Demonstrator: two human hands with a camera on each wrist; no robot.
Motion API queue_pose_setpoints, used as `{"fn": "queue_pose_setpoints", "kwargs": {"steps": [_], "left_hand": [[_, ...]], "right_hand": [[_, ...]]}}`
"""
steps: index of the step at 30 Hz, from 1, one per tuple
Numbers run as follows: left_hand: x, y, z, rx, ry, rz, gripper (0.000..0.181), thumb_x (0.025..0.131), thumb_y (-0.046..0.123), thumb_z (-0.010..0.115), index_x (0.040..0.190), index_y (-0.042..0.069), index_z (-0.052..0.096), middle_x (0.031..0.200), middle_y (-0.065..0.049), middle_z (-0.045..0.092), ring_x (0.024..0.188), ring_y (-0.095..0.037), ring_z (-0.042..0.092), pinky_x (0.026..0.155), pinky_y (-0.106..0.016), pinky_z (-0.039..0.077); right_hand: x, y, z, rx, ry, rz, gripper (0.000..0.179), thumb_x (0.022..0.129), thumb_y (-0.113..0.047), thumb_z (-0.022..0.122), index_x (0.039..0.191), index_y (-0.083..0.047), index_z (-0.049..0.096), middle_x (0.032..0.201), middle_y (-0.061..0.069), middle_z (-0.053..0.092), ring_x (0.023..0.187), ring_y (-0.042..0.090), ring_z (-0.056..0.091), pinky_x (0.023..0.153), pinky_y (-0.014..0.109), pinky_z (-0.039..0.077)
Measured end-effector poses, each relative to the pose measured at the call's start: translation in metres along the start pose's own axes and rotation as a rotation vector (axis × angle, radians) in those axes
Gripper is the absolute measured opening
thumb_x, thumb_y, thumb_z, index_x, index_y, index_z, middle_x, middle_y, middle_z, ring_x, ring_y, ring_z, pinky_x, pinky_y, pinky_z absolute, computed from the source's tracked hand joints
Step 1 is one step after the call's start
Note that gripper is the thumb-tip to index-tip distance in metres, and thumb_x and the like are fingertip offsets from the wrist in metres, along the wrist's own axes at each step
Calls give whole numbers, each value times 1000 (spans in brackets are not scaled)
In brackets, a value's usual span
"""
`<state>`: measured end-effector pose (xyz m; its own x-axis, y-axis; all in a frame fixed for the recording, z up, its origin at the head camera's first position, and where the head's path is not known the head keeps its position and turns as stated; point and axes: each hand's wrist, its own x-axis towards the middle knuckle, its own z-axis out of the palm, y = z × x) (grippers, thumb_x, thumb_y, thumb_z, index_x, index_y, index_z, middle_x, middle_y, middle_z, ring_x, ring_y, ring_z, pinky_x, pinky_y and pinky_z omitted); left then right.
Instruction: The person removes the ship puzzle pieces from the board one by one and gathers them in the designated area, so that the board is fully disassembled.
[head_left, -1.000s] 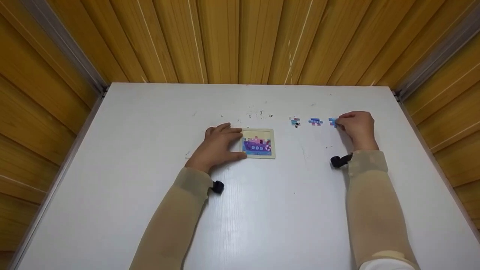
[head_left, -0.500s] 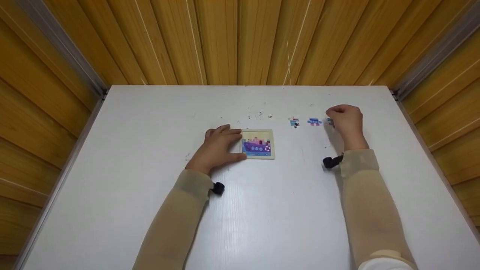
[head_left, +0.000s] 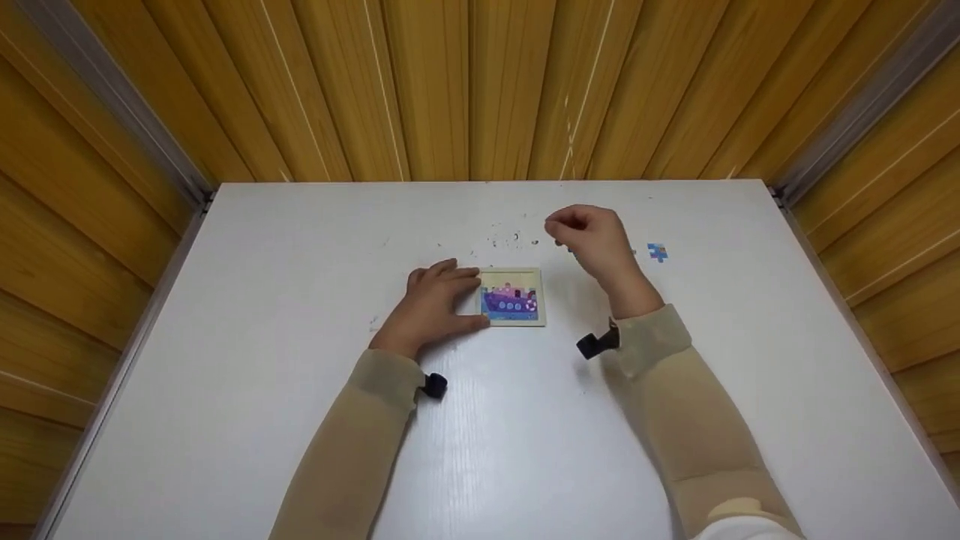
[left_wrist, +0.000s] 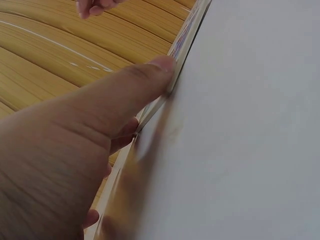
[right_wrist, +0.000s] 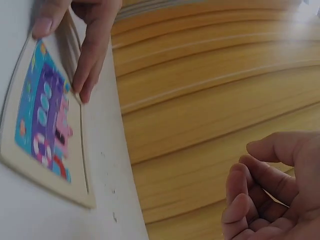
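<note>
On the white table lies a small framed jigsaw puzzle (head_left: pixel 512 321), partly filled with a purple and pink boat picture; the top strip of its tray is bare. My left hand (head_left: pixel 435 304) holds it by the left side, thumb at the lower corner and fingers at the upper one. My right hand (head_left: pixel 596 236) is above the table to the right of the puzzle, fingers loosely curled; in the right wrist view nothing shows between them. A loose blue puzzle piece (head_left: pixel 658 252) lies farther right. Other loose pieces are mostly hidden behind the right hand.
Small dark specks (head_left: pixel 516 238) are scattered on the table (head_left: pixel 300 255) beyond the puzzle. Wood-look panels (head_left: pixel 435 90) rise behind the table's far edge and at both sides.
My right hand has let go of the rightmost puzzle piece, risen and moved left over the other loose pieces. The left hand has stayed on the puzzle. The head view has tilted slightly.
</note>
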<state>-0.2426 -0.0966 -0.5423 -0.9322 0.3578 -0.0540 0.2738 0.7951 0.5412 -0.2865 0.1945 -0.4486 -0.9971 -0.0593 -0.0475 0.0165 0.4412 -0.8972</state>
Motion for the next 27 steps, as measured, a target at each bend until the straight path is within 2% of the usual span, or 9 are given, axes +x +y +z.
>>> {"fn": "queue_pose_setpoints", "kwargs": {"steps": [3,6,12,21,27], "left_hand": [[2,1,0,10,9,24,81,93,60,89,163,26,64,175,9,55,175,-25,29,143,-57,19],[5,1,1,27,14,49,81,93,61,88,162,25,65,174,7,57,175,-26,31,142,-57,21],[4,2,4,32,-4,37,81,94,62,86,164,28,62,174,8,56,175,-25,30,143,-58,20],[5,2,6,22,0,31,81,94,62,87,163,29,63,175,10,55,175,-24,29,143,-61,21],[5,0,4,34,7,76,80,96,62,86,162,23,65,174,6,56,175,-26,30,141,-59,21]], "right_hand": [[-4,-4,13,27,-35,-56,25,110,-28,75,127,-11,82,113,6,76,103,22,66,89,26,58],[-7,-1,24,22,-73,-77,24,110,-25,75,128,-10,82,117,7,77,105,21,66,89,24,58],[-12,13,44,-51,-149,-57,29,109,-23,75,133,-8,80,130,11,77,112,24,63,96,27,56],[-16,33,64,-92,-230,-80,33,102,-18,81,132,-3,81,114,10,77,100,20,66,89,30,55],[-15,43,74,-180,-299,-128,32,100,-17,83,129,-4,83,112,10,77,101,19,67,93,33,56]]}}
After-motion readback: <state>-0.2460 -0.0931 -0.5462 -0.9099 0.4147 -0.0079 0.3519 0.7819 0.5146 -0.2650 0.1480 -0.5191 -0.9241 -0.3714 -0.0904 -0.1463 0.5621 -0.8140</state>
